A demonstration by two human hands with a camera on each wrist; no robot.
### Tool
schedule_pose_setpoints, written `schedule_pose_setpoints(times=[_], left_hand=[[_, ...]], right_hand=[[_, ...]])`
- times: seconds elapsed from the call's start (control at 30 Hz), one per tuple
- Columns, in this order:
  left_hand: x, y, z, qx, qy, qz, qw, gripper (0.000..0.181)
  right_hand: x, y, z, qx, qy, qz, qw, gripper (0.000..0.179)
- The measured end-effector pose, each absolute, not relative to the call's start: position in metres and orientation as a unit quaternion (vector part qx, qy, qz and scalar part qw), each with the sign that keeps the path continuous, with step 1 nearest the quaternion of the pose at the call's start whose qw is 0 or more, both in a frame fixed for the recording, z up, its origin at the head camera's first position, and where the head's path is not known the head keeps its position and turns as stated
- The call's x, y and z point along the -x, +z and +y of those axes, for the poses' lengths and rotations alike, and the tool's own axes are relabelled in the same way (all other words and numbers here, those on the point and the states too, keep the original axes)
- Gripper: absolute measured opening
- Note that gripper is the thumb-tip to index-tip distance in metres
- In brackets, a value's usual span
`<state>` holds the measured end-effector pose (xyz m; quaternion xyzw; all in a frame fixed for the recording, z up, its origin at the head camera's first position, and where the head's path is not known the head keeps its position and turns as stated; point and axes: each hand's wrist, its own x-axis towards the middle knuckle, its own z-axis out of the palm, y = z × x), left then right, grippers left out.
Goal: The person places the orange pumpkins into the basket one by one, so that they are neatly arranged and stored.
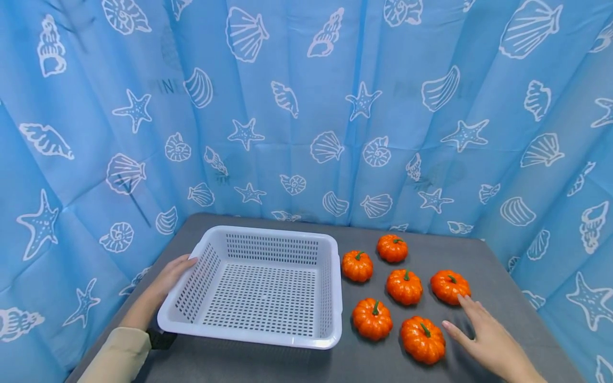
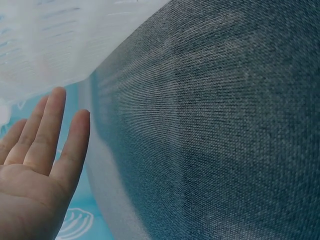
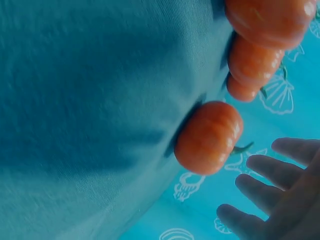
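Observation:
A white slotted plastic basket point(image 1: 268, 340) stands on the left part of the table. My left hand point(image 1: 170, 276) rests against its left rim in the head view. In the left wrist view its fingers point(image 2: 47, 130) are extended beside the basket wall point(image 2: 60, 45); the thumb is out of that view. Several small orange pumpkins with green stems are to the right of the basket. My right hand point(image 1: 493, 335) spreads its thumb and fingers between the front right pumpkin point(image 1: 423, 340) and the far right pumpkin point(image 1: 450, 287), holding nothing.
Other pumpkins sit nearer the basket: a front one point(image 1: 372, 319), a middle one point(image 1: 404, 287), and two behind point(image 1: 357, 266). The grey cloth-covered table point(image 1: 230, 361) meets a blue shell-patterned curtain point(image 1: 306, 106) at the back and sides.

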<state>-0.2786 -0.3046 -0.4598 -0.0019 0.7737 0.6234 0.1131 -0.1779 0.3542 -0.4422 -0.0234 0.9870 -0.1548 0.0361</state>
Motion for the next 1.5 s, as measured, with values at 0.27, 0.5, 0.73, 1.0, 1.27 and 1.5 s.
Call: schedule_pose_setpoints(times=[0.27,0.5,0.73,1.0,1.27,1.5], left_hand=[[0.278,-0.459,-0.303,0.007,0.621,0.777,0.107,0.062],[0.277,-0.458,-0.302,0.008,0.623,0.775,0.107,0.063],[0.275,-0.459,-0.302,0.016,0.623,0.774,0.112,0.061],[0.275,-0.457,-0.302,0.003,0.616,0.781,0.1,0.059],[0.275,-0.456,-0.301,0.008,0.616,0.783,0.086,0.057],[0.274,-0.458,-0.302,0.011,0.612,0.786,0.086,0.059]], right_hand=[[0.171,-0.449,0.344,0.036,-0.181,0.981,0.057,0.088],[0.172,-0.454,0.342,0.024,-0.207,0.972,0.105,0.088],[0.174,-0.46,0.338,0.021,-0.232,0.963,0.133,0.086],[0.177,-0.465,0.333,0.002,-0.249,0.956,0.152,0.089],[0.18,-0.468,0.328,-0.012,-0.268,0.948,0.172,0.093],[0.179,-0.47,0.326,-0.003,-0.298,0.937,0.18,0.09]])
